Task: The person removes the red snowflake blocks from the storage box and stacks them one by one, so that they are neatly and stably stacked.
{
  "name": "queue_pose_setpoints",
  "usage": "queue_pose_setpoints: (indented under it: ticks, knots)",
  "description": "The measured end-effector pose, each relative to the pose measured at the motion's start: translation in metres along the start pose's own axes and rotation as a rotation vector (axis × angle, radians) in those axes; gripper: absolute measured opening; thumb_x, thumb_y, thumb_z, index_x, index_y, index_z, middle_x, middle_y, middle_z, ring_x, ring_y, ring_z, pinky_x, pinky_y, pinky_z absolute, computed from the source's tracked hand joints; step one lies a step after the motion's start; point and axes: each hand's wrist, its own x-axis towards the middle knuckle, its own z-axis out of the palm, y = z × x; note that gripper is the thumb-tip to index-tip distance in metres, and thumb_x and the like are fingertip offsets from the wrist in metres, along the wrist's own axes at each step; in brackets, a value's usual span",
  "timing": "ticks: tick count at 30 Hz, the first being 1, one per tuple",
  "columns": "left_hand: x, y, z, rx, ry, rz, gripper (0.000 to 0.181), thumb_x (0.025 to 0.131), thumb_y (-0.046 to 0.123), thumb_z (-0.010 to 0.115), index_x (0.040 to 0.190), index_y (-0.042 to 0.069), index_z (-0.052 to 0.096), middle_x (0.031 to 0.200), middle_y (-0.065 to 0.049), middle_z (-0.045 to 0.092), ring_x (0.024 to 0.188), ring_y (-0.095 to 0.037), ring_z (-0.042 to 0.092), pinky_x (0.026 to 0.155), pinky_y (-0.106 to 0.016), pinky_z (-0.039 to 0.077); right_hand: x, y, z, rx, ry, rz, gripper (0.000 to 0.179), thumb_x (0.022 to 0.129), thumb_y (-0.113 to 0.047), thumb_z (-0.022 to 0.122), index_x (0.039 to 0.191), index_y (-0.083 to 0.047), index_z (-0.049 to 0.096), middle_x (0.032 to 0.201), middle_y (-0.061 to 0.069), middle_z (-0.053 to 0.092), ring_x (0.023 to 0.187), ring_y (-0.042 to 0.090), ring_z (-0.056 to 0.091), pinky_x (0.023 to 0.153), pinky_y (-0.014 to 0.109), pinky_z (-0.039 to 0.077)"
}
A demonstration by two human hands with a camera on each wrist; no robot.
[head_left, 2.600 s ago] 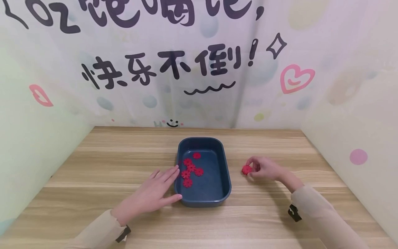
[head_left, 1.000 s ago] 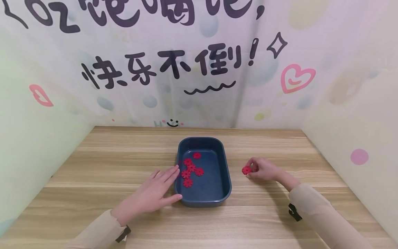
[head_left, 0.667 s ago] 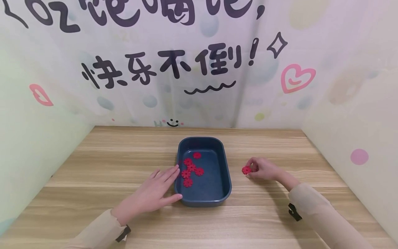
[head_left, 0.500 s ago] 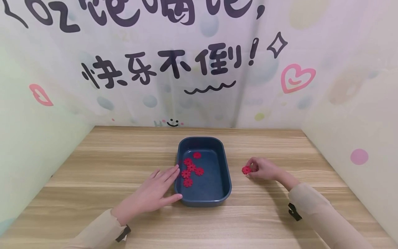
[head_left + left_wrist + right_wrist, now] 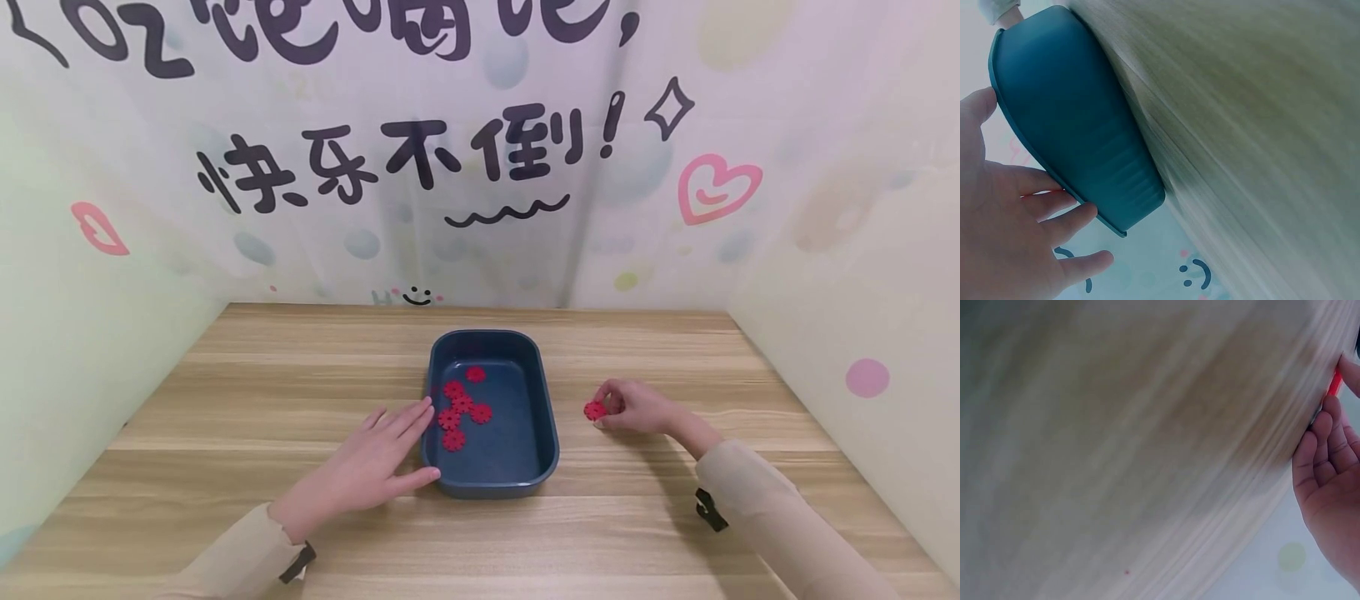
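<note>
A deep blue rectangular tray stands on the table. Several red notched plastic discs lie in it, mostly along its left side. My left hand rests at the tray's left rim with straight, spread fingers; in the left wrist view the fingertips touch the rim from outside. To the right of the tray, my right hand pinches a red notched plastic disc between thumb and fingers, low at the tabletop. Only a red sliver of that disc shows in the right wrist view.
The wood-grain table meets a printed cloth backdrop at its far edge. Pale side walls close it in on both sides. Both sleeves have a dark strap at the wrist.
My right hand has turned slightly over the red disc and its forearm has shifted a little left, then stayed still. The left hand, tray and discs inside have kept their places.
</note>
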Motion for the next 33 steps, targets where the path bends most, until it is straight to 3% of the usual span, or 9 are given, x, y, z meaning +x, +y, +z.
queue_pose_setpoints:
  ticks: [9, 15, 22, 27, 33]
  knots:
    - [-0.001, 0.001, 0.000, 0.006, -0.010, -0.007, 0.078, 0.085, 0.061, 0.034, 0.135, 0.001, 0.033, 0.140, -0.010, 0.028, 0.125, -0.024, 0.029, 0.096, -0.051, 0.023, -0.002, 0.000, -0.004, 0.078, 0.013, 0.003, 0.028, 0.078, -0.022, 0.067, 0.097, -0.005, 0.054, 0.068, -0.002, 0.052, 0.061, 0.013, 0.048, 0.056, 0.027, 0.041]
    - [0.000, 0.001, 0.000, 0.011, -0.004, -0.004, 0.078, 0.085, 0.061, 0.035, 0.135, 0.001, 0.033, 0.141, -0.010, 0.027, 0.124, -0.024, 0.029, 0.097, -0.050, 0.023, 0.007, -0.010, -0.016, 0.136, 0.072, -0.036, 0.029, 0.079, -0.016, 0.066, 0.098, 0.001, 0.053, 0.065, -0.001, 0.052, 0.059, 0.014, 0.048, 0.056, 0.026, 0.041]
    - [-0.001, 0.002, 0.001, 0.010, 0.003, 0.001, 0.078, 0.085, 0.061, 0.035, 0.135, 0.001, 0.034, 0.140, -0.011, 0.028, 0.124, -0.024, 0.029, 0.096, -0.051, 0.023, 0.033, -0.047, -0.042, 0.063, 0.126, -0.143, 0.022, 0.080, -0.014, 0.066, 0.095, -0.002, 0.057, 0.064, -0.002, 0.051, 0.059, 0.014, 0.048, 0.057, 0.028, 0.041]
    - [-0.001, 0.001, 0.001, 0.009, 0.009, 0.000, 0.078, 0.084, 0.061, 0.036, 0.134, 0.000, 0.035, 0.140, -0.011, 0.029, 0.124, -0.024, 0.030, 0.096, -0.051, 0.023, 0.056, -0.077, -0.057, 0.056, 0.081, -0.162, 0.024, 0.081, -0.020, 0.065, 0.098, -0.006, 0.057, 0.070, -0.001, 0.054, 0.066, 0.016, 0.051, 0.063, 0.030, 0.044]
    - [-0.001, 0.001, 0.000, 0.009, 0.007, 0.000, 0.078, 0.085, 0.061, 0.035, 0.134, 0.000, 0.035, 0.139, -0.012, 0.029, 0.124, -0.025, 0.031, 0.096, -0.051, 0.023, 0.085, -0.114, -0.064, 0.043, -0.006, -0.125, 0.030, 0.081, -0.025, 0.064, 0.103, -0.005, 0.057, 0.078, 0.000, 0.058, 0.073, 0.016, 0.053, 0.069, 0.031, 0.045]
